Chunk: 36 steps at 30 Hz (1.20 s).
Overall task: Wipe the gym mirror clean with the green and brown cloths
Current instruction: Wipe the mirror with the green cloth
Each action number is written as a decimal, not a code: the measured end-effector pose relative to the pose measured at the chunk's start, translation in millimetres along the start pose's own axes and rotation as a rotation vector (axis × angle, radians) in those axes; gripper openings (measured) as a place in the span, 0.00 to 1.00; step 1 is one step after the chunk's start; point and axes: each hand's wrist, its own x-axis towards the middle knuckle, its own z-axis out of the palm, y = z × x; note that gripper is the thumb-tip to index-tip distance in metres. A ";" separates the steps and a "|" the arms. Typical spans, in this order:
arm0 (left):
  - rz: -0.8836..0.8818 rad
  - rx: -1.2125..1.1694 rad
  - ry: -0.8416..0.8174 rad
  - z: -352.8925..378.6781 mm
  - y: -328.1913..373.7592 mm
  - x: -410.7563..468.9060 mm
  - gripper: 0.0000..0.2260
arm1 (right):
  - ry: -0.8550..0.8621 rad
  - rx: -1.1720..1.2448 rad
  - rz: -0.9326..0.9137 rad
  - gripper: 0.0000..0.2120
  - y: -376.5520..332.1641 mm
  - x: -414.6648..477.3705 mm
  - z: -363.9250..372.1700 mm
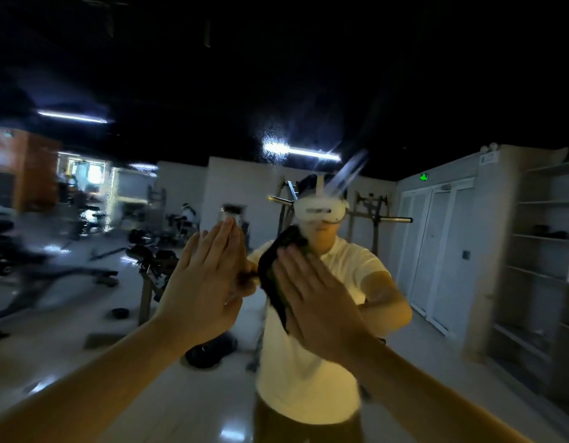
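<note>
I noted both hands flat and spread on the mirror, right hand pressing the green cloth to the glass, left hand seemingly bare, brown cloth not discernible; speckled smears above suggested wiping was only partway done.

No legible txt; green sign over doors, blurred.

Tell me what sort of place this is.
Probably a gym, seen in a wall mirror: weight benches at left, a barbell rack behind the reflected person, and the right hand pressing a dark cloth to the glass.
</note>
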 end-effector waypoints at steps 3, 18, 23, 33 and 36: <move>-0.013 -0.003 -0.008 -1.7 1.8 0.3 0.38 | 0.011 -0.032 -0.104 0.31 29.4 0.2 -5.7; 0.039 0.053 0.032 -2.5 -10.3 0.4 0.40 | 0.041 -0.031 0.125 0.32 42.0 29.3 -14.1; 0.014 0.017 -0.012 -0.5 -11.6 0.8 0.47 | 0.191 0.050 0.840 0.36 120.4 67.6 -41.9; -0.053 -0.104 0.271 -35.3 -13.0 34.6 0.28 | 0.124 -0.005 0.334 0.35 52.3 109.5 -30.8; -0.032 0.018 0.223 -25.0 -16.7 47.7 0.38 | 0.185 0.032 0.726 0.36 111.8 69.9 -36.0</move>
